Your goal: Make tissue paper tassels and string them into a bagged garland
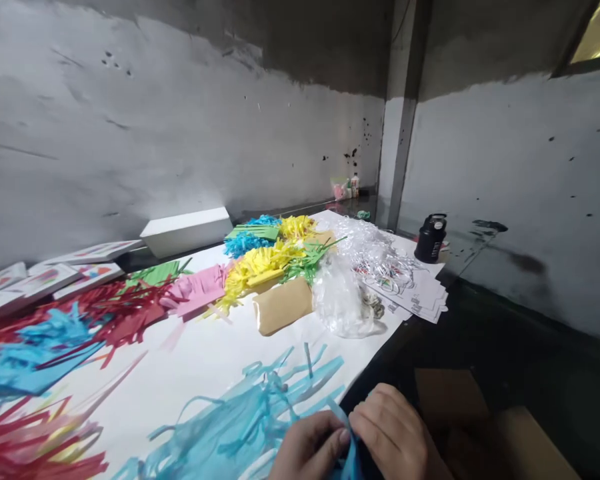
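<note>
My left hand (310,447) and my right hand (393,433) meet at the bottom edge of the view, both pinching one light blue paper strip (349,443) between thumb and fingers. The strip belongs to a loose bunch of light blue fringed paper (250,417) spread over the white sheet (200,360) that covers the table just left of my hands. The lower parts of both hands run out of view.
Piles of fringed paper lie along the sheet: red (125,310), pink (197,290), yellow (257,263), green (307,260), blue (30,357). A brown paper bag (283,305), crumpled clear plastic (347,300), printed sheets (420,293) and a black bottle (431,239) sit further back. A white box (185,230) stands by the wall.
</note>
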Tool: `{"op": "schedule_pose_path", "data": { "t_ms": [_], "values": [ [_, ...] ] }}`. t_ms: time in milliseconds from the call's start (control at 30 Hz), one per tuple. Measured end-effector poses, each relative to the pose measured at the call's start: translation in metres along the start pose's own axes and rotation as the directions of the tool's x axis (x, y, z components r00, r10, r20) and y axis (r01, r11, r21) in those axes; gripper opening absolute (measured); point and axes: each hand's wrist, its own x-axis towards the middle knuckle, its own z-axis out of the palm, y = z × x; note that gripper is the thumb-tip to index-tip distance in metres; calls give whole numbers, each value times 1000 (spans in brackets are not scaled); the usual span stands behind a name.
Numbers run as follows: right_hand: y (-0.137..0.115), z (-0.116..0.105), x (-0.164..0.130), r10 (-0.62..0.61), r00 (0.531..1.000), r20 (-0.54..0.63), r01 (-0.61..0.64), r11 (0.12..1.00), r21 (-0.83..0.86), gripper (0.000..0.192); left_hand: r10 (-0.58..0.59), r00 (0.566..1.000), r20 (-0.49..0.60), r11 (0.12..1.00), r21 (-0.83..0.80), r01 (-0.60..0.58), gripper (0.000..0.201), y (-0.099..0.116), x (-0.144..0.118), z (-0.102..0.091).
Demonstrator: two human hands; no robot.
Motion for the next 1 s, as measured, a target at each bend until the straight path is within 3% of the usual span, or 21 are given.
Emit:
{"op": "schedule_pose_path", "data": {
  "t_ms": [100,200,333,400,500,567,633,733,900,1000],
  "values": [
    [6,9,-14,128,988,-81,-120,988,98,19,-176,983,57,905,-384,185,50,-6,9,9],
    [9,13,-27,203,976,-79,-193,974,118,17,-229,969,95,803,-544,243,51,-22,15,16],
    [15,9,-27,177,984,17,-178,975,132,21,-238,963,125,750,-606,264,49,-38,23,22],
    [16,8,-24,241,970,30,-241,942,232,20,-206,971,119,761,-604,236,47,-39,25,23],
    [12,11,-24,428,899,95,-427,805,411,16,-110,992,67,822,-555,129,41,-33,27,21],
    [9,14,-27,481,863,154,-495,747,443,15,-97,995,27,844,-527,96,39,-30,26,20],
    [8,16,-31,472,871,139,-484,771,415,16,-156,988,16,829,-542,139,39,-30,24,19],
    [13,18,-34,370,926,69,-369,854,367,19,-277,959,62,753,-606,257,43,-36,23,16],
    [24,19,-31,253,964,86,-267,897,352,22,-265,944,196,782,-529,329,51,-36,26,4],
    [23,19,-28,238,962,134,-272,874,403,19,-305,935,179,782,-513,353,50,-30,24,2]
  ]
}}
